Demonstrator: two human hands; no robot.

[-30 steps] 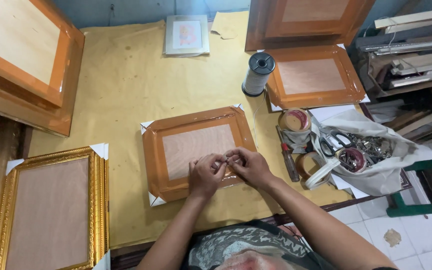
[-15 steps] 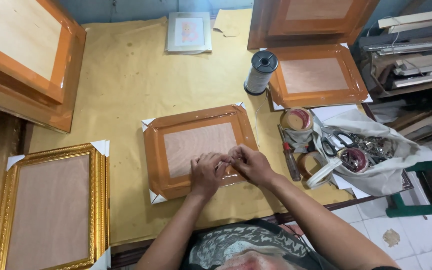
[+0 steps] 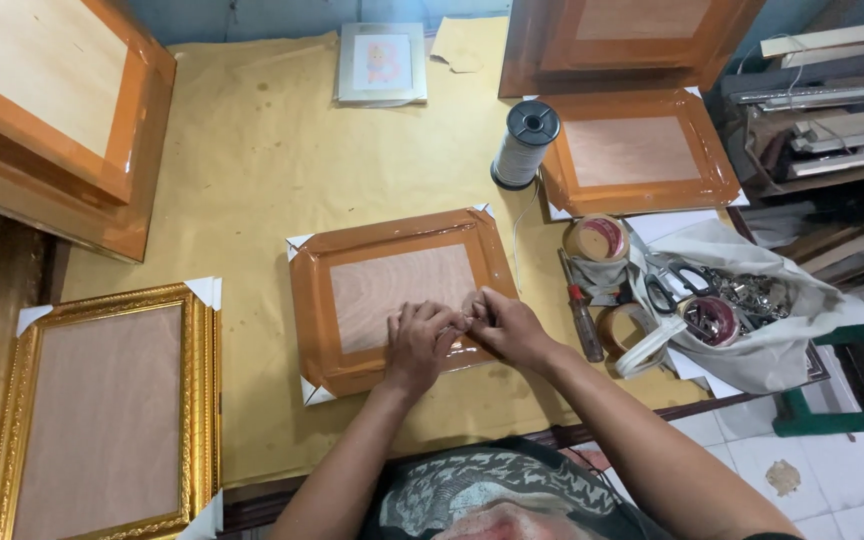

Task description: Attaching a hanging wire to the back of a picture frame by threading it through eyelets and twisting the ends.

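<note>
Head view: brown frame [image 3: 392, 290] lies under both hands [image 3: 467, 335].

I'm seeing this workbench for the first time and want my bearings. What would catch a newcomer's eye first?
Both hands, left hand and right hand, meet on the lower edge of an orange-taped frame lying back up in the middle of the yellow-covered table. A gold frame lies at the left, and a spool of cord stands behind the work, right of centre.

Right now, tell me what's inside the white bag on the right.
The white bag lies open: black-handled scissors, a round tin and a heap of small metal hardware show. Anything deeper is hidden by its folds.
</note>
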